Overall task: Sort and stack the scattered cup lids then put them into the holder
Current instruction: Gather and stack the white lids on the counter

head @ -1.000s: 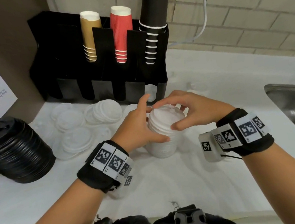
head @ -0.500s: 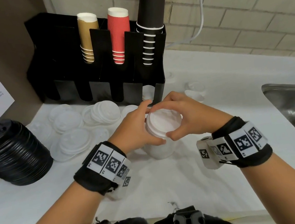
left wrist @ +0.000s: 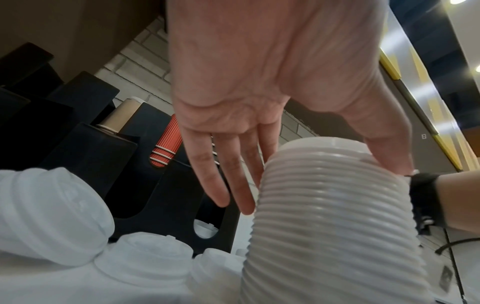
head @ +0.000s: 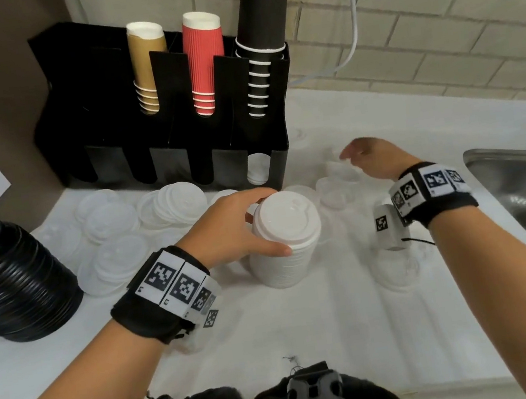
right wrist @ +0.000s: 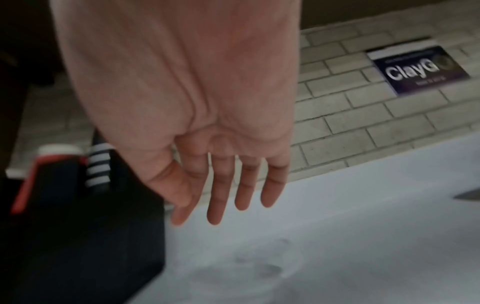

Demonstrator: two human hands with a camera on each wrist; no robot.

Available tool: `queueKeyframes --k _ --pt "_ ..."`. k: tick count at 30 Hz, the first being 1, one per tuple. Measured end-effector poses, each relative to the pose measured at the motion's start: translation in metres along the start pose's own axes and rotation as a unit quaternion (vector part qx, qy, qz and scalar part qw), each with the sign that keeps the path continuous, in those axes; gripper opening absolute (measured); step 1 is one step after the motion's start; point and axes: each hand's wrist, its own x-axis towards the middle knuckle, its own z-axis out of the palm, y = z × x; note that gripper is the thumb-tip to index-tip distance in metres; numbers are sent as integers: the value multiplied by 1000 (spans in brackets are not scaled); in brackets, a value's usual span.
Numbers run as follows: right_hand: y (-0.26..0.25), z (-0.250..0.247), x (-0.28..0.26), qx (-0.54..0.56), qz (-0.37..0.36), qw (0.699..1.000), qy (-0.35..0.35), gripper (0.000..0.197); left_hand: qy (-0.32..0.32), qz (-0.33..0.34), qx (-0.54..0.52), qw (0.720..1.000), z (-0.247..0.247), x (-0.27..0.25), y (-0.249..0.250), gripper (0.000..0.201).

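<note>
Right hand (head: pixel 369 159) leaves the stack (head: pixel 286 243), fingers spread, reaching for loose lids (head: pixel 334 189); left hand (head: pixel 232 234) steadies it, thumb and fingers clasping.

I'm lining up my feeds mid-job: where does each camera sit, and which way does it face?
Head: on the head, looking down at counter; both forearms show.
Left wrist: under the left hand, facing the white lid stack and cup holder.
Right wrist: under the right hand, facing brick wall.
Shared: stack, holder.
</note>
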Motion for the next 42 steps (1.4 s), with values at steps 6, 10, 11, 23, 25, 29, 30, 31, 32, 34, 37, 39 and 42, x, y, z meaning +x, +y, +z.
queueKeyframes --k 6,10,11,23,25,29,30,31,32,34,37,39,42 --pt "8 27 13 -86 45 989 -113 54 -12 -3 11 1000 -1 1 1 81" --pt "10 25 15 -132 53 986 -82 52 -9 -4 13 1000 -1 1 0 76" --pt "12 21 15 -158 60 981 -96 48 -9 -5 14 1000 -1 1 0 76" --pt "21 -6 37 -172 111 973 -108 47 -22 -18 64 998 -6 3 6 82" --pt "16 4 50 -165 115 972 -125 54 -32 -23 73 997 -8 5 9 83" --pt "-2 27 81 -168 75 974 -131 62 -45 -38 87 994 -12 7 16 80" --pt "-7 31 90 -161 68 976 -128 63 -48 -40 93 994 -13 7 17 78" --pt "-13 35 99 -160 60 977 -126 64 -50 -42 101 993 -14 7 18 78" --pt "-19 38 108 -165 51 977 -126 65 -52 -44 108 992 -14 7 18 77" --pt "-30 45 125 -193 31 973 -125 67 -55 -46 117 991 -14 7 19 76" --pt "-39 54 146 -219 7 968 -122 69 -54 -48 121 990 -13 8 19 75" --pt "-41 58 152 -228 3 965 -127 70 -50 -46 121 990 -12 9 18 75" --pt "-40 59 152 -245 -11 963 -111 65 -50 -46 116 991 -11 9 19 75"
